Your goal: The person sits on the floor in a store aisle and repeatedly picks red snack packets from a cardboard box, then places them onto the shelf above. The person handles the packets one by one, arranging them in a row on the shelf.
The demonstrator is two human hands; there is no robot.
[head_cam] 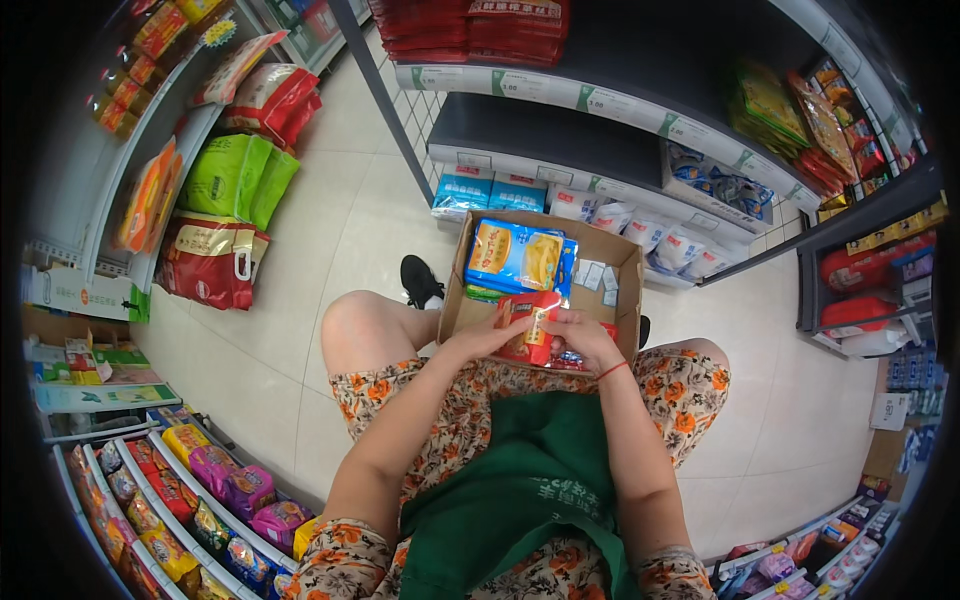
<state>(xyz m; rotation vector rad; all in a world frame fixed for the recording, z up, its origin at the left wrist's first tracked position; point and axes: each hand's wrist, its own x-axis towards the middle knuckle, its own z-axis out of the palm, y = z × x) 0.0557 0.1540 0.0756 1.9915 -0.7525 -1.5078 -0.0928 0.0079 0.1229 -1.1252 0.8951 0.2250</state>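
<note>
A red food packet (pixel 534 309) is held between my two hands over the near side of an open cardboard box (pixel 628 259). My left hand (pixel 480 337) grips its left side, and my right hand (pixel 579 335) has its fingers on the right side. Inside the box lie blue packets (pixel 517 256) with a picture of yellow strips on the front. A green packet (pixel 484 293) shows partly beneath them. More red packaging (pixel 568 359) sits under my right hand, mostly hidden. White labels (pixel 592 276) lie on the box's right part.
Ahead stands a dark metal shelf unit (pixel 540 124) with stacked red packets (pixel 472 30) above and white bags (pixel 660 240) below. Large rice-type bags (pixel 225 180) stand at the left. Snack racks (pixel 180 495) curve behind at lower left. My knees (pixel 367 322) flank the box.
</note>
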